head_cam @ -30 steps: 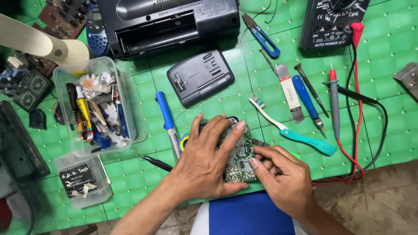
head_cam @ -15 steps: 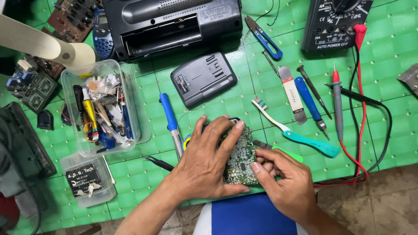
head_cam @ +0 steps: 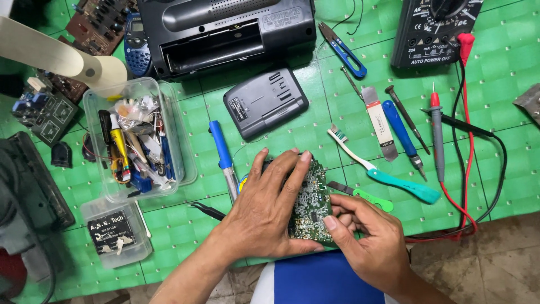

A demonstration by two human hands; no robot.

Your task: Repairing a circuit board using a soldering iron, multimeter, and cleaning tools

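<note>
Green gridded matting [head_cam: 495, 73] covers the workbench, with bare concrete floor [head_cam: 495, 253] showing beyond its near edge. Left hand [head_cam: 270, 208] presses flat over a green circuit board [head_cam: 312, 205] at that edge, while right hand [head_cam: 368, 242] pinches the board's right side.

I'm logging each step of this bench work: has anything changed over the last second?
Hardly anything. The left hand still lies spread over the green circuit board, and the right hand still pinches the board's right edge; the fingers shifted only slightly. The whole view slid a little as the head moved. The teal-handled toothbrush, blue soldering iron and grey battery pack lie as before.
</note>
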